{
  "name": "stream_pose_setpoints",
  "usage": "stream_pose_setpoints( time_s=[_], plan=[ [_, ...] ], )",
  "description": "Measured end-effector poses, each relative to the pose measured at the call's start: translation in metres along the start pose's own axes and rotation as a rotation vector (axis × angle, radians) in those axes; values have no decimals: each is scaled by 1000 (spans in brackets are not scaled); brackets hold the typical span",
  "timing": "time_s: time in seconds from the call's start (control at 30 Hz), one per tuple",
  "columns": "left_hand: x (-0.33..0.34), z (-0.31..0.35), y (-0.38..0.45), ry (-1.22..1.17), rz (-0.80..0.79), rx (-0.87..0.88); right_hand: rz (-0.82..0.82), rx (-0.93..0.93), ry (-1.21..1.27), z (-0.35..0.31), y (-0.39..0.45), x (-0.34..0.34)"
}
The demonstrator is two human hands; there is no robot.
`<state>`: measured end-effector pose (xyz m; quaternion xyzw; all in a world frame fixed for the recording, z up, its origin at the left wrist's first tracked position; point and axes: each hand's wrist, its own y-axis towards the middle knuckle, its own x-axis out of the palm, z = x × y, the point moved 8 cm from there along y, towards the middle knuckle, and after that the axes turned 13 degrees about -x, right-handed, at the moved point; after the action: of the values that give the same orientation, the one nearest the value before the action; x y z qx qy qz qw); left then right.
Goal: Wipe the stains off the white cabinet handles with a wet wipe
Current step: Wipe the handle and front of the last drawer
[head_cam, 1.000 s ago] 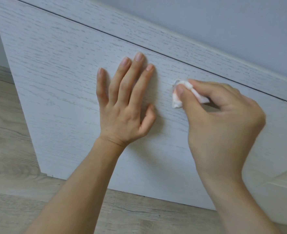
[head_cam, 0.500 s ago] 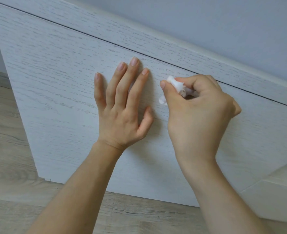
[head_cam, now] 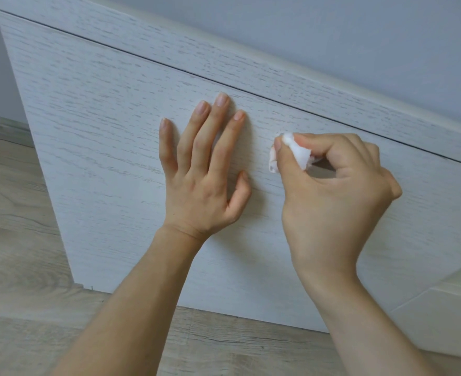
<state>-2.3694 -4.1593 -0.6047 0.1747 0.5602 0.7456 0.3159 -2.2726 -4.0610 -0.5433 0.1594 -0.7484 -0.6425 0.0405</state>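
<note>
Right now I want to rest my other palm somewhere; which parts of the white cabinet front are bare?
Bare: the white wood-grain cabinet front left of the flat left hand, and below both wrists. Crowded: the narrow strip between that hand and the right hand pinching the crumpled white wet wipe.

A pale wood-grain floor (head_cam: 15, 213) carries the white cabinet (head_cam: 102, 131), which stands directly on it

Grey wall (head_cam: 359, 36), wood-look floor (head_cam: 12, 226), even light.
</note>
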Motion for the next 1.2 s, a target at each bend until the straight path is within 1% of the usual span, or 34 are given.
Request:
stream_pose_setpoints(
  time_s=[0.2, 0.4, 0.5, 0.67, 0.8, 0.9, 1.03, 1.13, 1.2],
  plan=[
    [-2, 5, 1, -15, -13, 1, 4, 20, 50, 8, -5, -10],
    [0, 14, 0, 12, -38, 15, -24, 111, 118, 39, -8, -27],
    [1, 22, -2, 11, -44, 44, -27, 125, 112, 50, -9, -34],
    [2, 25, -2, -1, -62, 20, -19, 168, 113, 66, -9, -46],
    [1, 25, -2, 1, -80, 21, 40, 312, 141, 93, -14, -58],
    [0, 25, -2, -6, -88, 14, 127, 504, 255, 126, -20, -70],
    [0, 26, -2, -15, -87, 3, 98, 555, 273, 136, -19, -71],
    [0, 27, -2, -15, -92, 1, 138, 627, 367, 137, -21, -60],
    [-1, 26, -2, -13, -101, 7, 130, 654, 430, 132, -20, -49]
  ],
)
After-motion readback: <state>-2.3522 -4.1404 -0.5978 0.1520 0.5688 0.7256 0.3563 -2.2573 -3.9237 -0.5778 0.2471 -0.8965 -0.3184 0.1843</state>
